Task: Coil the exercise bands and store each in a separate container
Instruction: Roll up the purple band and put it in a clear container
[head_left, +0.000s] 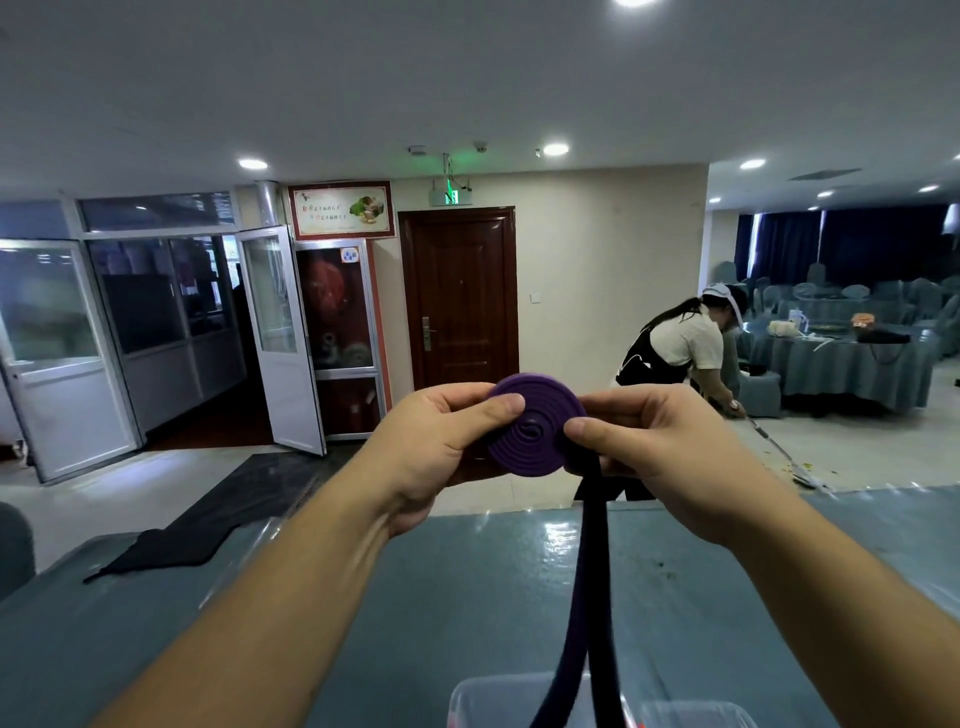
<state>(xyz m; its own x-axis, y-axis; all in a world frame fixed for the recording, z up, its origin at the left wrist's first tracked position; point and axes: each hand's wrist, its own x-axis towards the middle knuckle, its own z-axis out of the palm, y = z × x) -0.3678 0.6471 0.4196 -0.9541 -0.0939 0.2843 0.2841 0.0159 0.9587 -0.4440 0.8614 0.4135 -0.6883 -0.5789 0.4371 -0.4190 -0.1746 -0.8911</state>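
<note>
The purple band (530, 426) looks like matt, smooth rubber, its coiled face ridged by the wound layers. The desk (467, 582) wears a blue-grey cloth under a clear, glossy plastic sheet that catches the ceiling lights. The containers (498, 701) at the near edge are translucent, smooth plastic.

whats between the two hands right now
The purple band's coil, held up in the head view: the left hand grips one edge, the right hand pinches the other, and its uncoiled tail hangs toward the clear container.
</note>
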